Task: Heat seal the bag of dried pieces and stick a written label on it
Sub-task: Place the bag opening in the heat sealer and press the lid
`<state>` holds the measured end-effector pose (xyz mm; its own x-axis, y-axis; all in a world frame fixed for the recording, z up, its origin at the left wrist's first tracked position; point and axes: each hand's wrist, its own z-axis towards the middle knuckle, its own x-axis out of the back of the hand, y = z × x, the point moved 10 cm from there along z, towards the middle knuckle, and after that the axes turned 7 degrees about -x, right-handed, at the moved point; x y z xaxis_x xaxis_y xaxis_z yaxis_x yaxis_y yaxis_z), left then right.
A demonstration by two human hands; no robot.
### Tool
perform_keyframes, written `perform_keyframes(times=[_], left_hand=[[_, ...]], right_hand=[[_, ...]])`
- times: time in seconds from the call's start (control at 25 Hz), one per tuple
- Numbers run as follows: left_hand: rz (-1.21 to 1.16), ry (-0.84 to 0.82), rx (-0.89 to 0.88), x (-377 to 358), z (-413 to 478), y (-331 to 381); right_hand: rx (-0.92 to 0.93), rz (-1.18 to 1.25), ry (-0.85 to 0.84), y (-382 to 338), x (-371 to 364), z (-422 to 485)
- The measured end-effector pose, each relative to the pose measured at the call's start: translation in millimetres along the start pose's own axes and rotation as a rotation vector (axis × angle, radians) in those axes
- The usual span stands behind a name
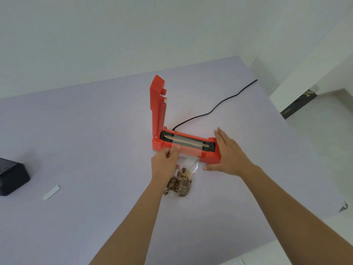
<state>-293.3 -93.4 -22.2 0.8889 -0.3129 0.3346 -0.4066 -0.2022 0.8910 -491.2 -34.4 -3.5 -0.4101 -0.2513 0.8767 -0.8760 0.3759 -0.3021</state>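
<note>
The left hand is pinching the top edge of the clear bag and laying it over the strip of the red heat sealer, while the right hand rests flat and open against the sealer's right end, holding nothing. So we're at the lining-up step: the dried pieces sit just in front of the sealer and its lid stands open. Next I'd guess the mouth needs to lie flat before the lid gets pressed down; the label strip waits well off to the sealer's left.
</note>
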Motion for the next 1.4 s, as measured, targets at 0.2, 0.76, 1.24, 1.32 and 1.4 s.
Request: perform_keyframes(times=[0.2, 0.76, 1.24, 1.32, 1.4], left_hand=[[0.163, 0.178, -0.080, 14, 1, 29], [0.137, 0.161, -0.342, -4, -31, 73], [0.036, 0.378, -0.196, 69, -55, 44], [0.020, 0.434, -0.128, 96, -64, 25], [0.027, 0.485, -0.062, 121, -74, 4]], right_hand=[[0.003, -0.015, 0.143, -2, 2, 3], [-0.002, -0.022, 0.176, 4, 2, 3], [0.101, 0.348, 0.436, -17, 16, -35], [0.168, 0.676, 0.216, -60, -21, -52], [0.217, 0.760, -0.119, -115, -74, -65]])
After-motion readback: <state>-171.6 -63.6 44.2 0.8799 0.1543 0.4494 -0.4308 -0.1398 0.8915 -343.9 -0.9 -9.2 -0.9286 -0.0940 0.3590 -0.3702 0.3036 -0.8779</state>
